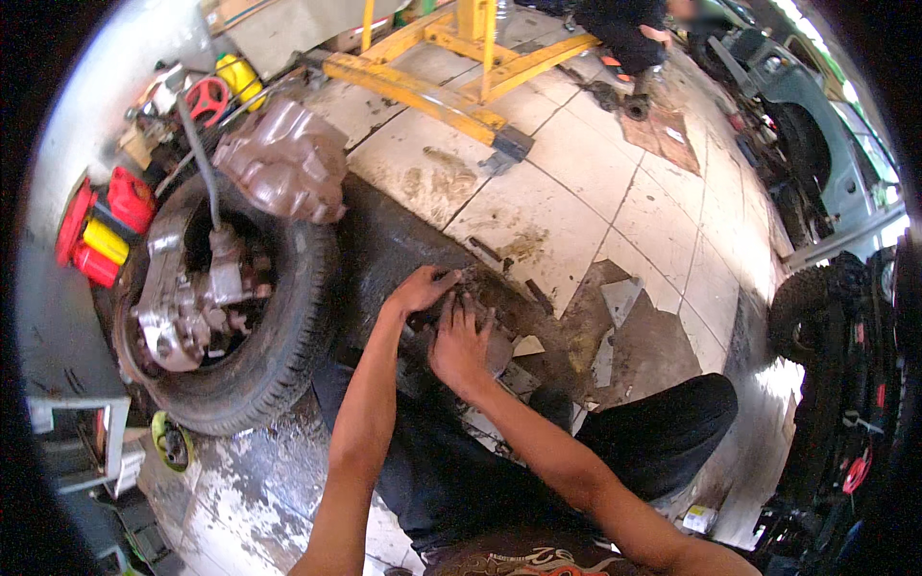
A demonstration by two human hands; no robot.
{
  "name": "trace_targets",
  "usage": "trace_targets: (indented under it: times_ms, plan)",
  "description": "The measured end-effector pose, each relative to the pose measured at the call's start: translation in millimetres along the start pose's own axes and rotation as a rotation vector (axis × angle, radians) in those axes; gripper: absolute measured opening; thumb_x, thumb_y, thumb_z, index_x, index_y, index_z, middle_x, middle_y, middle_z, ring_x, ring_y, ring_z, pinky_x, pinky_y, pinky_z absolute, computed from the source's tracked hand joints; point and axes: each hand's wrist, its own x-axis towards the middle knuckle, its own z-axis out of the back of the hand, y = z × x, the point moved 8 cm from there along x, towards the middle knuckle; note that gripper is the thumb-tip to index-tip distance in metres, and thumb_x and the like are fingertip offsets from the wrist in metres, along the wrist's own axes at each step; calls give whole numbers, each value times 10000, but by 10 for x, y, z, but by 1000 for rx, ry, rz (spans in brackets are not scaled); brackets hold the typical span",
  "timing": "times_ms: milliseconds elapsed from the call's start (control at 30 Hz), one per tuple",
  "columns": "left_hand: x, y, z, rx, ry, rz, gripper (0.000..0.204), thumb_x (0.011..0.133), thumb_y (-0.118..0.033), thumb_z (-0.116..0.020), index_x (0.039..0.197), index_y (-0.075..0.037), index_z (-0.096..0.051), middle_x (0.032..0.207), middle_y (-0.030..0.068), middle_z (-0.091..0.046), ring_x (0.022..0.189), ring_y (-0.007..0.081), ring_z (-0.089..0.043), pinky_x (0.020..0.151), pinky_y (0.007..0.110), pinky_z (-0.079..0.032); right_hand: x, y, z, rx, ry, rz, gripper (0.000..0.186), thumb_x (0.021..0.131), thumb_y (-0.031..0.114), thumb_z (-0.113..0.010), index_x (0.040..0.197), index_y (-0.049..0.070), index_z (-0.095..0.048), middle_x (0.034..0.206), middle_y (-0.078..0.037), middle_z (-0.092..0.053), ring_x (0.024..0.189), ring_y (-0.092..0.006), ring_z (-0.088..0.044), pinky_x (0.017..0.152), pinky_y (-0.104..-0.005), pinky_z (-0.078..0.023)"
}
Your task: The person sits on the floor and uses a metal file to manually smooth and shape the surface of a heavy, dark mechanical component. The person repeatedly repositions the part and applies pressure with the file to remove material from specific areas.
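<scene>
The left hand (424, 292) and, just nearer and to its right, the right hand (463, 341) are on a dark part (499, 353) low in front of the person's bent legs (how firmly either one grips, if at all, one cannot tell, since they cover most of it). To the left lies a tyre (312, 312) with metal gear (173, 331) inside its ring and a casing (288, 158) at its far edge, while a yellow stand (408, 94) rises on the far side.
</scene>
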Motion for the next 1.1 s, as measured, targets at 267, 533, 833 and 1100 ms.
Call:
trace_targets:
  times_ms: [267,533,833,1100]
  plan:
    - [-29,-30,7,271,-244,65,511,850,-491,-668,1088,-42,-723,1053,244,-685,996,400,-650,894,453,-505,-265,-16,171,-9,54,80,957,672,384,-798,1465,66,-368,1508,-134,-347,1453,-386,-201,1072,-756,-143]
    - [-81,57,29,196,-303,-21,435,833,-445,-696,1018,-54,-746,982,207,-710,927,358,-681,835,421,-523,-314,-107,53,162,-77,189,821,620,275,-811,1375,139,-518,1408,-94,-481,1375,-400,-316,1064,-672,-265]
    - [-80,530,87,-187,-433,103,385,792,-349,-773,921,12,-749,852,120,-739,751,214,-683,718,356,-516,-282,-207,1,188,-165,422,747,589,236,-776,1315,210,-603,1302,-8,-608,1304,-390,-422,1040,-654,-306]
    - [-735,589,-169,-778,-758,260,364,858,-195,-745,1101,62,-659,1044,116,-695,899,213,-633,794,351,-492,106,-601,191,87,-33,1084,632,731,290,-730,1344,245,-581,1338,19,-597,1379,-314,-395,1120,-527,-312]
